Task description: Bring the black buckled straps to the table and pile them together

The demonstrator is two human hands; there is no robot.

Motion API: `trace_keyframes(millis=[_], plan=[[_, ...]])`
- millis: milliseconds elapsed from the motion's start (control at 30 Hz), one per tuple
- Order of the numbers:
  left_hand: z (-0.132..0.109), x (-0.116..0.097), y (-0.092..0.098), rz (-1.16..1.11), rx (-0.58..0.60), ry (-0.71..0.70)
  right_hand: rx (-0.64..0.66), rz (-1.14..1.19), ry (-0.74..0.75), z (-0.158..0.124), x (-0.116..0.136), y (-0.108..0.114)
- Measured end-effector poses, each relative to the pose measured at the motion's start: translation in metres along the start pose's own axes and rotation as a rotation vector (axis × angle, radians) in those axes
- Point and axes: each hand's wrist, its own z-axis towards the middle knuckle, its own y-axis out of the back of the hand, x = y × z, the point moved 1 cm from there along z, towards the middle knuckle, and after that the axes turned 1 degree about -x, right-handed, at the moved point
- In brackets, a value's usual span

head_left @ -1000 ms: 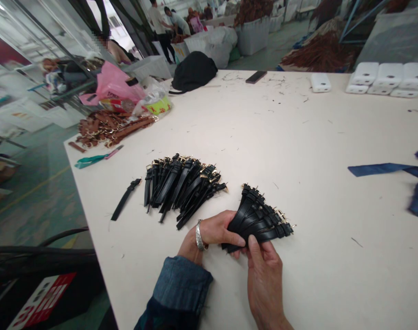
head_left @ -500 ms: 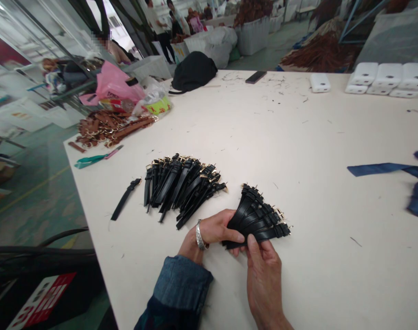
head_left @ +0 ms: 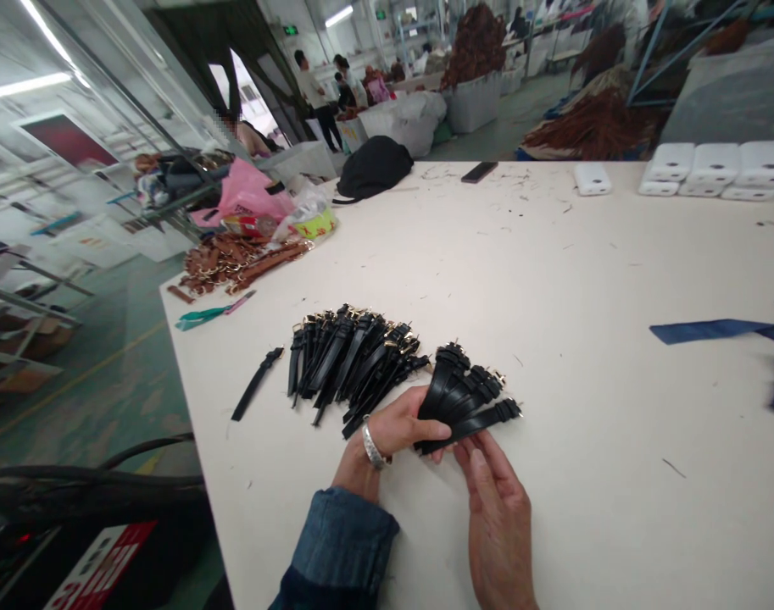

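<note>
My left hand (head_left: 396,428) is closed around a fanned bundle of black buckle straps (head_left: 453,394), its thumb pressed across their plain ends. The buckle ends spread up and to the right, and the lowest strap stands apart from the others. At that strap's lower edge is my right hand (head_left: 498,500), fingers stretched out and thumb off the strap; its fingertips are partly hidden. Left of the bundle lies a pile of similar black straps (head_left: 354,360) with gold-coloured buckles. A single black strap (head_left: 258,384) lies farther left.
Green-handled scissors (head_left: 212,315), brown straps (head_left: 225,264) and a pink bag (head_left: 253,191) lie along the table's left side. At the back are a black cap (head_left: 375,167), a phone (head_left: 479,172) and white boxes (head_left: 714,165). Dark blue fabric (head_left: 710,329) lies at right. People stand in the background.
The lowest strap has spread away from the rest of the fan. My right thumb has come off the straps, and that hand has shifted slightly down. The camera view has tilted up.
</note>
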Motion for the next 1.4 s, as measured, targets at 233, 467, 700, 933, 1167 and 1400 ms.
trace_keyframes(millis=[233,467,700,933,1167,1400], plan=[[-0.036,-0.065,0.034,0.142,-0.304,-0.174,-0.010,0.075,-0.048,-0.002,-0.002,0.002],[-0.054,-0.050,0.099,0.149,-0.674,0.038,0.014,0.074,-0.076,-0.002,-0.005,0.005],[-0.049,-0.025,0.110,0.242,-0.851,0.158,-0.005,0.066,-0.103,-0.001,-0.008,0.007],[-0.070,-0.039,0.091,0.780,-1.190,0.213,-0.002,0.093,-0.078,0.002,-0.008,0.008],[-0.045,-0.037,0.032,1.671,-1.228,0.052,0.003,0.081,-0.071,0.001,-0.010,0.008],[-0.003,-0.003,0.054,1.673,-1.047,0.143,-0.006,0.083,-0.076,0.001,-0.010,0.006]])
